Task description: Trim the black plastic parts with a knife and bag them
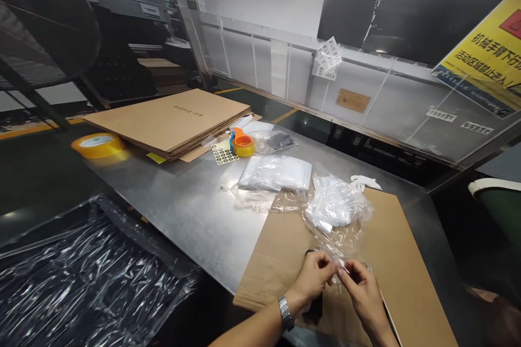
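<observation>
My left hand (312, 276), with a metal watch on its wrist, and my right hand (364, 290) meet low in the view over a flat brown cardboard sheet (399, 260). Both pinch a small clear plastic bag (341, 267) between their fingertips. Just beyond them lies a crumpled clear bag with white items inside (334, 205). A dark object (314, 306) lies partly hidden under my left hand.
On the metal table (187, 200) lie a flat pack of clear bags (277, 172), an orange tape dispenser (242, 143), a sheet of dot stickers (224, 153), a stack of flat cardboard (171, 119) and a yellow tape roll (97, 144). Crinkled plastic film (89, 276) lies at lower left.
</observation>
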A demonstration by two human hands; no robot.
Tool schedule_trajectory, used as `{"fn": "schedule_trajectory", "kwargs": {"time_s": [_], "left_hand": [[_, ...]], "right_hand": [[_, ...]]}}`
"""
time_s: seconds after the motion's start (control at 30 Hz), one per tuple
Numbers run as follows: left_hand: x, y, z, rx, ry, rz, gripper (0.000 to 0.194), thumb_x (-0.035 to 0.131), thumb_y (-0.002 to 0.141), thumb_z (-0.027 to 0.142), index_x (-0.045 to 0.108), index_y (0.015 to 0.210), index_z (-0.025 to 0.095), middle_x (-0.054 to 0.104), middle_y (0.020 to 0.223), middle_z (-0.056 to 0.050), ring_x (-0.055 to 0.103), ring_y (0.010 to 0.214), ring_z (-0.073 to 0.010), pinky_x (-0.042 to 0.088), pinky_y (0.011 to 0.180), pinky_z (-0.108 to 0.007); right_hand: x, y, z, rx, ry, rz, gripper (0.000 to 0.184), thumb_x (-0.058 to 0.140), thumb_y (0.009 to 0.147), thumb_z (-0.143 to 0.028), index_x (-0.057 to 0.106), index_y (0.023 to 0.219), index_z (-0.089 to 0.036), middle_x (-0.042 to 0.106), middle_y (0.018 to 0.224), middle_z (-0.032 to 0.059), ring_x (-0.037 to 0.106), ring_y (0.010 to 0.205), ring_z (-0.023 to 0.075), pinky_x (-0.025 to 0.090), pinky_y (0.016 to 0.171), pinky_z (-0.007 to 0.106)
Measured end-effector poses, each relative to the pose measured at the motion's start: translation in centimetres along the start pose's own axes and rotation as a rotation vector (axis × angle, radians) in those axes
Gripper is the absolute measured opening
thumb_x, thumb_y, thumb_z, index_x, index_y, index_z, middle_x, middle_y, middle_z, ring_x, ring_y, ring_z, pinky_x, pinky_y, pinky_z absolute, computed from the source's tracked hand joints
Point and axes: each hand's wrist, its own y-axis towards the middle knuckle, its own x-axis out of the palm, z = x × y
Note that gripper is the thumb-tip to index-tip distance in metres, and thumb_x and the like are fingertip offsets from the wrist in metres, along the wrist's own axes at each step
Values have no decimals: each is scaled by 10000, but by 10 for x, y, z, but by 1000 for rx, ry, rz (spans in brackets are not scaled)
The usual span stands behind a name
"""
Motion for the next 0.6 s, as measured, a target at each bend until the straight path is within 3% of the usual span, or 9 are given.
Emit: {"fn": "schedule_trajectory", "kwargs": {"time_s": [0.13, 0.2, 0.3, 0.4, 0.5, 0.6], "left_hand": [[-6, -10, -6, -57, 39, 124, 345, 321, 901, 323, 552, 737, 126, 513, 522, 13, 502, 462, -113, 398, 438, -209], [-12, -16, -4, -27, 117, 194, 238, 387, 868, 241, 573, 939, 110, 599, 734, -59, 578, 681, -173, 471, 599, -279], [-20, -23, 1, 113, 252, 228, 376, 435, 838, 164, 498, 1207, 205, 557, 1085, -119, 504, 1019, -240, 418, 861, -405], [-28, -22, 0, 256, 370, 188, 355, 422, 854, 154, 569, 1148, 290, 591, 942, -81, 523, 902, -219, 427, 797, -374], [-37, -22, -6, 320, 468, 159, 287, 406, 874, 167, 631, 1029, 255, 571, 754, -58, 517, 732, -188, 419, 670, -312], [-45, -28, -11, 323, 535, 134, 232, 433, 856, 158, 645, 910, 236, 555, 721, -44, 511, 693, -176, 400, 630, -292]], "right_hand": [[7, 3, 1, -13, -11, 142, 285, 503, 822, -446, 553, 751, -175, 528, 619, -12, 492, 539, 122, 425, 500, 213], [12, 2, 0, -38, -49, 146, 272, 485, 837, -435, 557, 772, -181, 548, 654, 0, 520, 586, 137, 439, 541, 224], [20, -2, -6, -100, -140, 57, 212, 529, 820, -392, 614, 802, -199, 611, 755, 33, 567, 713, 181, 450, 650, 260], [24, -5, -11, -164, -231, -18, 173, 512, 835, -332, 650, 848, -229, 627, 853, 56, 564, 828, 216, 431, 753, 308], [26, -6, -13, -198, -293, -52, 176, 473, 860, -293, 635, 831, -232, 614, 824, 51, 556, 811, 213, 426, 740, 317], [30, -7, -13, -222, -318, -88, 180, 447, 877, -275, 603, 803, -223, 601, 786, 37, 557, 773, 193, 429, 695, 290]]}}
